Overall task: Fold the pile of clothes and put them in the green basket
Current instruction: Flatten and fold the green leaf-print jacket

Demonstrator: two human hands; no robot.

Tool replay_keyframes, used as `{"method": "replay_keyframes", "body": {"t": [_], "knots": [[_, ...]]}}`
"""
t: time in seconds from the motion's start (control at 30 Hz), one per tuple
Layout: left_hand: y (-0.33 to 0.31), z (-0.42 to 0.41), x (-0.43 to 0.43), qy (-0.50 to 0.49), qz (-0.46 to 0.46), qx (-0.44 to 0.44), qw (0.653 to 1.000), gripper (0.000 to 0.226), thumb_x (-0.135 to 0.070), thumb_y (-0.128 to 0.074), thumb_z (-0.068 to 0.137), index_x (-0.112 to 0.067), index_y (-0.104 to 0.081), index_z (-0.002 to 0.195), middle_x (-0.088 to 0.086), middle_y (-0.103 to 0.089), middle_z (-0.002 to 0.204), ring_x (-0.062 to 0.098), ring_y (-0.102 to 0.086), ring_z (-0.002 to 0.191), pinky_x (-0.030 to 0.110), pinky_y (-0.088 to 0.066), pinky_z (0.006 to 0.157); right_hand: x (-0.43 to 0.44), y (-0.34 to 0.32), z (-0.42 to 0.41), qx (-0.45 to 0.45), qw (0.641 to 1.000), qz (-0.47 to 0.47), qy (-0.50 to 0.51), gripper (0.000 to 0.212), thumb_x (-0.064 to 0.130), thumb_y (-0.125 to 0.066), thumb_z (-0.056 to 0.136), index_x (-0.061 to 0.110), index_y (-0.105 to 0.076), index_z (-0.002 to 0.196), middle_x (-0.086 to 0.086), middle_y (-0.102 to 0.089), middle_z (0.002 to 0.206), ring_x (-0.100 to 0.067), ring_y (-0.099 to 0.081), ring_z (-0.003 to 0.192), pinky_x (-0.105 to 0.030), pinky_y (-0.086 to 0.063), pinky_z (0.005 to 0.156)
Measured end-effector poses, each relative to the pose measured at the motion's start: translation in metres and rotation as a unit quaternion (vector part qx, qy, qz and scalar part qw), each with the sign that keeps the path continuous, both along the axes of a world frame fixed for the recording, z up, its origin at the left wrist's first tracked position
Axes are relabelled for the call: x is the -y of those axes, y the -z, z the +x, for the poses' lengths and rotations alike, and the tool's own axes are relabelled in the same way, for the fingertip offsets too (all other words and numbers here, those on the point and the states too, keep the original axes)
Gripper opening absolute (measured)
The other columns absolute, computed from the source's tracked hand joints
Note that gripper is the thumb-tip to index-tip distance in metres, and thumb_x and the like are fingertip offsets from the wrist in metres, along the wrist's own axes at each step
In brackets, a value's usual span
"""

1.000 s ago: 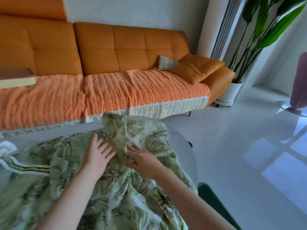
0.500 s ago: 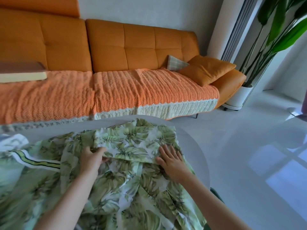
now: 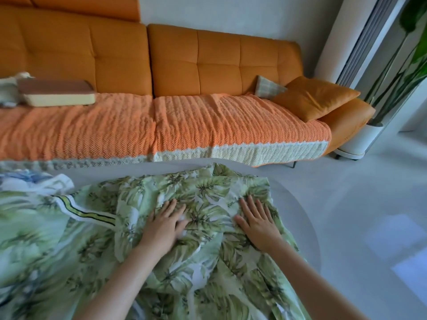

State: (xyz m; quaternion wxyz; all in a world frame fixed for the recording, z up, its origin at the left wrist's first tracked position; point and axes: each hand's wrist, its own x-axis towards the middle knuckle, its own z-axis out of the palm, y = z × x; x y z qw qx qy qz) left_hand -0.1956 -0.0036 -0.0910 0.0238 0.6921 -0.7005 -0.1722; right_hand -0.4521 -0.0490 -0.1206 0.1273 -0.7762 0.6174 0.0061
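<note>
Left hand (image 3: 163, 225): laid palm down on the leaf-print garment (image 3: 208, 188), just below the middle of the view. The fingers are held straight and only slightly spread, aimed toward 1 o'clock. Nothing is gripped, and the fingertips are a little blurred.
Right hand (image 3: 257, 224): pressed flat on the same garment, at 3 o'clock from the left hand and apart from it. The fingers are extended toward 12 o'clock with small gaps between them. The thumb is stretched out toward 9 o'clock.
Leaf-print garment: spread over the white round table (image 3: 298, 218), with a folded-over panel lying under both palms. Its far edge is seen near the table rim at 12 o'clock. The rest is carried out of view at 6 and 7 o'clock.
Striped band (image 3: 85, 213): white with yellow-green and dark lines, found at 9 o'clock from the left hand. Which garment it belongs to cannot be told.
Blue-and-white cloth (image 3: 30, 181): bunched on the table at 9 o'clock of the view, touching the green fabric.
Sofa (image 3: 208, 58): orange, placed beyond the table at 12 o'clock. Its seat is draped with a knitted orange cover (image 3: 208, 121).
Orange cushion (image 3: 316, 98): propped at the sofa's 2 o'clock end, with a checked cushion (image 3: 268, 88) tucked just behind it.
Flat box (image 3: 55, 93): set on the seat at 10 o'clock.
Potted plant (image 3: 411, 56): stood at 2 o'clock, beside the sofa arm.
</note>
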Motion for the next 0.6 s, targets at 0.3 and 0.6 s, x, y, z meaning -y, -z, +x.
{"method": "replay_keyframes", "body": {"t": [0.3,0.6], "knots": [[-0.047,0.047,-0.078,-0.199,-0.228,-0.310,0.901,0.030,-0.021,-0.046,0.097,-0.027,-0.056,0.124,-0.010,-0.053,0.125,0.010,-0.057,0.099,0.025,-0.048,0.078,-0.028,-0.052,0.100,0.153,0.983,0.020,-0.100,0.063,0.056,-0.013,0.094,0.029,0.001,0.150,0.010,0.019,0.153,-0.014,0.020,0.142,-0.038,0.009,0.117],[-0.051,0.159,-0.185,-0.413,-0.298,-0.504,0.697,0.014,-0.005,-0.053,0.091,-0.017,-0.059,0.096,0.010,-0.060,0.108,0.023,-0.059,0.095,0.025,-0.045,0.077,-0.099,-0.075,0.255,0.190,0.944,0.094,-0.252,0.057,0.045,-0.027,0.100,0.028,-0.005,0.150,0.007,0.005,0.157,-0.014,0.006,0.145,-0.041,0.000,0.119]]}}
